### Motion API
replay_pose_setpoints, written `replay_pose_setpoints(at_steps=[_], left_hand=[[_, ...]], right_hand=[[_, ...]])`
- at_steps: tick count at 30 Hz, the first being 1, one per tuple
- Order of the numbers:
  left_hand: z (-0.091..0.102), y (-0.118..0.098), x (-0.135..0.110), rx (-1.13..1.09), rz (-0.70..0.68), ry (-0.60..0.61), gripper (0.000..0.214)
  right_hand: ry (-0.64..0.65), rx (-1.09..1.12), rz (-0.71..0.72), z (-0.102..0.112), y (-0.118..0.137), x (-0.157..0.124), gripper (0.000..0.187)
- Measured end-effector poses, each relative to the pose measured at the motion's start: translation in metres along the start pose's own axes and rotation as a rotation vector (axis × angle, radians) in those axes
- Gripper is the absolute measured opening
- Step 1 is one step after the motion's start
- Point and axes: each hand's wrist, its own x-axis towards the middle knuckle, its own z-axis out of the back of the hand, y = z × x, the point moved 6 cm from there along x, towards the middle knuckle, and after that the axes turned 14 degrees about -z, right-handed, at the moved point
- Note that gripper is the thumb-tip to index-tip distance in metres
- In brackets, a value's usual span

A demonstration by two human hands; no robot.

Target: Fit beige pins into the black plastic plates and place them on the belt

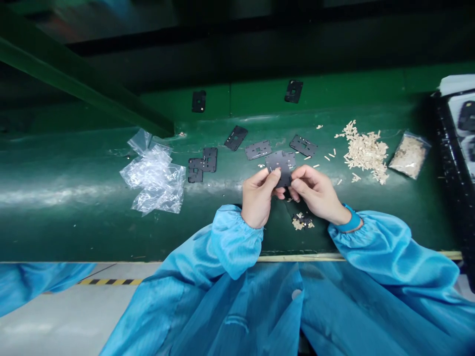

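Both my hands meet over the green conveyor belt (74, 217) and pinch one thin black cut-out plate (281, 163). My left hand (258, 195) grips its left edge with thumb and fingers closed. My right hand (315, 193) grips its lower right edge the same way. Blue smock sleeves cover both my arms. Just below my hands lies a small heap of pale pegs on a dark piece (302, 221).
Several more black plates lie on the belt, among them a joined pair (202, 164) and singles (258, 149), (303, 145), (236, 137). A pile of pale pegs (365, 151) and a peg-filled bag (409, 155) sit right. Crumpled clear bags (156, 173) lie left. A dark tray (458, 133) stands far right.
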Motion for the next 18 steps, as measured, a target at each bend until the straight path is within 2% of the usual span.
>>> replay_pose_setpoints(at_steps=[7,9,12,15,18], left_hand=[[-0.001,0.0,-0.003,0.017,-0.062,0.03,0.029],[0.0,0.002,-0.002,0.046,-0.07,0.027,0.03],[0.0,0.005,0.004,0.11,-0.025,0.07,0.035],[-0.001,0.003,0.017,0.144,0.038,0.184,0.038],[0.008,-0.011,0.043,0.178,-0.025,0.208,0.046]], right_hand=[[-0.167,-0.232,0.141,-0.001,0.0,-0.005,0.025],[-0.176,-0.241,0.107,-0.002,-0.001,-0.006,0.028],[-0.088,-0.145,-0.081,0.001,-0.002,-0.002,0.034],[-0.044,-0.006,-0.27,0.021,0.007,0.015,0.038],[-0.218,0.184,-0.217,0.06,0.034,0.039,0.036]])
